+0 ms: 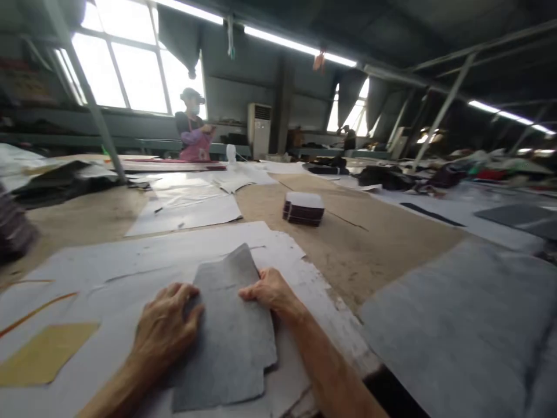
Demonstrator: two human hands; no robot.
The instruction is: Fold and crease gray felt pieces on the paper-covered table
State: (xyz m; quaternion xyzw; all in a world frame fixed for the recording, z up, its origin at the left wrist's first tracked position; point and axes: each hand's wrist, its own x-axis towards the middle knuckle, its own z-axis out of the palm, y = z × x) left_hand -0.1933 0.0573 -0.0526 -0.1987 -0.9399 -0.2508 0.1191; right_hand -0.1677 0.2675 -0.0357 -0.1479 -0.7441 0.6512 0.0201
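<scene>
A grey cut fabric piece (228, 331), possibly several layers thick, lies before me on white paper (117, 302). Its far corner is raised, and a notch shows in its lower right edge. My right hand (270, 293) grips the right edge, thumb on top and the other fingers partly hidden beneath. Along the left edge rests my left hand (167, 322), palm down, its thumb apart from its bent fingers and touching the edge.
A tied stack of dark pieces with a white top (303, 209) stands on the brown table (348, 249). A yellow sheet (47, 354) lies at left, a large grey sheet (456, 325) at right. Metal poles (87, 93) rise from the table. A person (195, 128) stands beyond it.
</scene>
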